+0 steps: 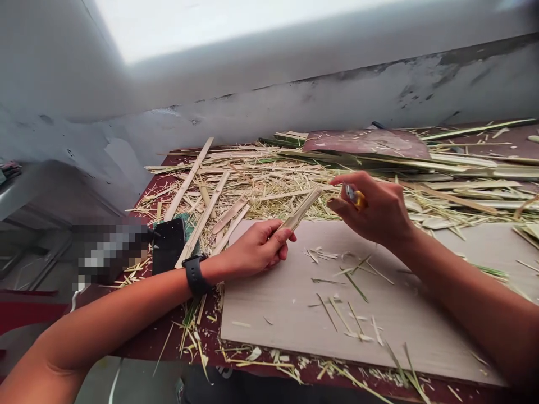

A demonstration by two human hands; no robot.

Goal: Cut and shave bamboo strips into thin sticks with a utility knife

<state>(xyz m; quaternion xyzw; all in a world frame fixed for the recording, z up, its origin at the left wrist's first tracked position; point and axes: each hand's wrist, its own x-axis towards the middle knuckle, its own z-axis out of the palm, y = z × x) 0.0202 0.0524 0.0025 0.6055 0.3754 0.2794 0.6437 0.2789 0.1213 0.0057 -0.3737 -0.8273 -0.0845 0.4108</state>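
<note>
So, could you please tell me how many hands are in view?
2: the left hand grips a bamboo strip over the board; the right hand holds a small yellow-handled tool at the strip's tip.

A grey wall [295, 106] runs across the back, its paint smudged and streaked with darker marks, flaking in a pale patch at the left. Above it sits a broad white ledge [236, 22], brightly lit by daylight from overhead. Below the wall stands a dark red desk [168, 339], with a pale wooden board [295, 303] lying flat on its near part. To the left, the floor [25, 264] drops away in grey shadow, and a red edge [25, 311] shows low beside the desk.
</note>
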